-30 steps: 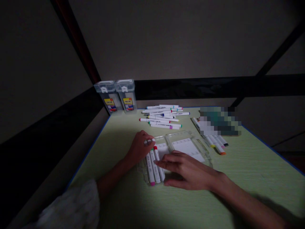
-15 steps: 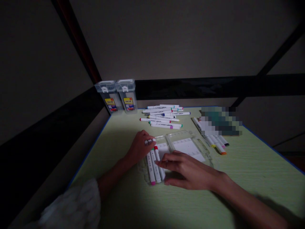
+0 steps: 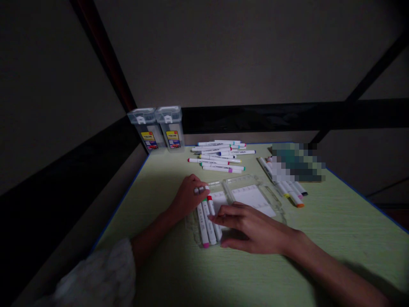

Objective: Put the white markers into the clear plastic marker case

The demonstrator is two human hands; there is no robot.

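A clear plastic marker case [image 3: 270, 194] lies opened flat on the table, white sheets inside it. Three white markers [image 3: 210, 221] lie side by side in its left half, one with a pink end, one with a red end and one showing green. My left hand [image 3: 189, 194] is curled around the far ends of these markers, thumb on the near side. The far ends partly hide under its fingers. My right hand [image 3: 247, 228] reaches in from the right, its fingertips touching the red-ended marker; its thumb is apart and nothing is gripped.
Several thin white markers [image 3: 215, 162] lie in a loose pile behind the case. To the right are several thicker markers [image 3: 289, 187] beside a blurred-out flat item [image 3: 297, 162]. Two lidded clear boxes [image 3: 171, 132] stand at the back left, against the wall.
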